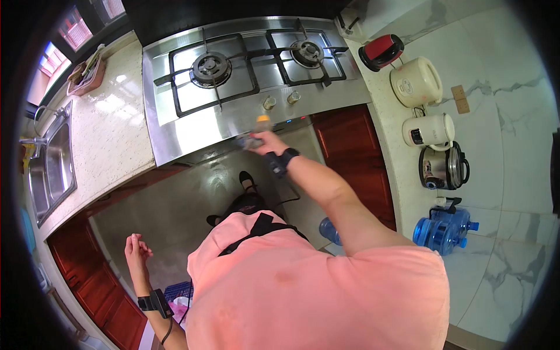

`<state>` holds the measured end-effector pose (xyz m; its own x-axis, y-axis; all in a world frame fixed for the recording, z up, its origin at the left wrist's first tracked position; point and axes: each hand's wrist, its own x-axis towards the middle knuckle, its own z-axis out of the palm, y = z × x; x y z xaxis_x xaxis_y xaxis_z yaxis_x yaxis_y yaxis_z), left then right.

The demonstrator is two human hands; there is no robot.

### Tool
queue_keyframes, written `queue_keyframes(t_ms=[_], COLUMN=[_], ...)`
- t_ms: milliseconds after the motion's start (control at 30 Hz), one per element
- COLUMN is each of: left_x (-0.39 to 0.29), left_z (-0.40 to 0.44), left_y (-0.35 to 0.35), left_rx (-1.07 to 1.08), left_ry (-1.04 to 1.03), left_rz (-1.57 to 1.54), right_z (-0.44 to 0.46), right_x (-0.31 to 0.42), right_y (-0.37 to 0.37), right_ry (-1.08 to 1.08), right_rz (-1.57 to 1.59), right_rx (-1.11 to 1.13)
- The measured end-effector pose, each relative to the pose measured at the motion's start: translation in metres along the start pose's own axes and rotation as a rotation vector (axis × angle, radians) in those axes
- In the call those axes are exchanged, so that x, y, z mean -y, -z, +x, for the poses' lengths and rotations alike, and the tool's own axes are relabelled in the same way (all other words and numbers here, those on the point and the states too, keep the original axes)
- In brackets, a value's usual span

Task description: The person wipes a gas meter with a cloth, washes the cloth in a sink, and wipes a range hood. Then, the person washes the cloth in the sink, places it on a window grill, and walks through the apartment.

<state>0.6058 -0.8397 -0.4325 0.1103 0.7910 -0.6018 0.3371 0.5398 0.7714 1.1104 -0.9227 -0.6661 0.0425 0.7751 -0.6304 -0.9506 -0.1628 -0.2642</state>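
My right hand (269,143) reaches to the front edge of the steel gas stove (186,131). Its fingers are closed round a clear bottle with an orange-yellow top (263,119); blur hides the details, and a grey-blue part shows on the other side of my fingers. The two stove knobs (269,103) are just beyond the bottle. My left hand (137,248) hangs low on the left, away from the counter. Its fingers are loosely bent and a little apart, with nothing visible in them.
The stove has two burners (210,69) under black grates. Left are a sink (61,160) and a pink basket (87,79). A red kettle (381,52), cream pots (416,81), a steel cooker (443,166) and blue water jugs (440,233) line the right. Red cabinet doors (356,157) stand below.
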Motion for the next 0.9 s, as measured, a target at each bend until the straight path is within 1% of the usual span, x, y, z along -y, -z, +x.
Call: queue_keyframes(t_ms=[33,67,100,133,167,200,233,267,300,333,367,433,500,567,633,733,833,900], left_x=[-0.002,-0.004,-0.004,-0.005,-0.007,-0.01,-0.014,-0.017,-0.022,-0.026,-0.031,-0.04,-0.046,-0.05,-0.05,-0.054,-0.054,-0.053], left_z=[0.001,0.002,0.004,0.006,0.007,0.009,0.009,0.01,0.012,0.014,0.014,0.016,0.016,0.016,0.018,0.019,0.02,0.02], left_y=[-0.008,-0.015,-0.023,-0.031,-0.039,-0.049,-0.058,-0.068,-0.076,-0.083,-0.089,-0.104,-0.116,-0.121,-0.124,-0.126,-0.123,-0.122], left_rx=[0.004,0.014,0.024,0.035,0.044,0.054,0.066,0.078,0.09,0.102,0.111,0.136,0.137,0.138,0.143,0.123,0.13,0.116], left_ry=[0.002,0.011,0.02,0.03,0.034,0.041,0.049,0.048,0.045,0.039,0.03,0.012,0.013,0.018,0.02,0.008,-0.011,-0.007], left_rz=[-0.001,-0.001,-0.001,0.002,0.003,0.006,0.013,0.029,0.046,0.063,0.073,0.085,0.099,0.111,0.116,0.129,0.149,0.153], right_z=[-0.019,-0.033,-0.046,-0.054,-0.065,-0.072,-0.091,-0.066,-0.094,-0.101,-0.104,-0.102,-0.115,-0.105,-0.116,-0.084,-0.073,-0.073], right_x=[0.027,0.058,0.085,0.118,0.141,0.173,0.19,0.221,0.224,0.233,0.242,0.248,0.218,0.186,0.148,0.139,0.14,0.14], right_y=[0.012,0.035,0.055,0.08,0.1,0.132,0.148,0.218,0.195,0.198,0.21,0.239,0.198,0.193,0.126,0.135,0.129,0.129], right_ry=[0.048,0.051,0.11,0.13,0.233,0.243,0.381,0.361,0.546,0.623,0.592,0.446,0.28,0.136,0.223,0.069,0.054,0.1], right_rz=[-0.006,-0.107,-0.166,-0.336,-0.35,-0.457,-0.671,-0.18,-0.106,0.028,0.019,-0.231,-0.301,-0.263,-0.162,-0.139,-0.207,-0.319], right_rx=[-0.081,-0.126,-0.159,-0.251,-0.337,-0.484,-0.502,-0.667,-0.722,-0.707,-0.77,-0.861,-0.769,-0.532,-0.506,-0.432,-0.466,-0.444])
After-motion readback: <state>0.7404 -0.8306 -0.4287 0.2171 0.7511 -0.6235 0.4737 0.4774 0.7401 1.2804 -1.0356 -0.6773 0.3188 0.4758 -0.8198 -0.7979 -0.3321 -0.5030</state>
